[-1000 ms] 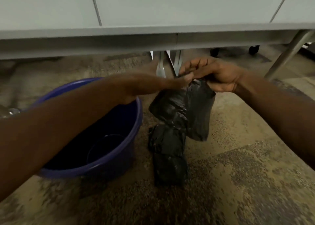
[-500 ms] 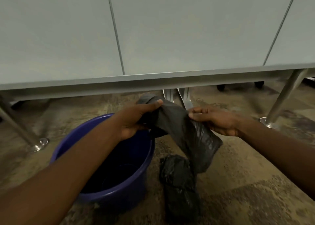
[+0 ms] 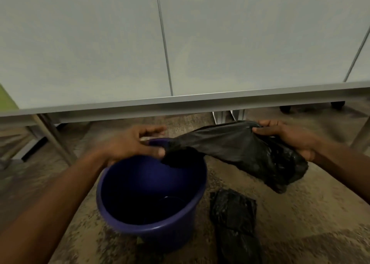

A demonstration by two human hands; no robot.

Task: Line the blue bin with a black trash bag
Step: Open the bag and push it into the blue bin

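A round blue bin (image 3: 124,219) stands open and unlined on the carpet, low in the middle of the head view. Above its far rim I hold a black trash bag (image 3: 226,143) stretched sideways between both hands. My left hand (image 3: 134,143) pinches the bag's left end over the bin's rim. My right hand (image 3: 290,137) grips the right end, where the rest of the bag hangs crumpled to the bin's right. The bag is not inside the bin.
A folded stack of black bags (image 3: 234,221) lies on the carpet right of the bin. A grey table edge (image 3: 180,103) runs across just beyond my hands, with metal legs (image 3: 54,137) at left and right. Chair castors (image 3: 285,108) show under it.
My hands have drawn apart, pulling the bag out wide. The left end now reaches over the bin's rim. The view has tilted upward, showing more tabletop.
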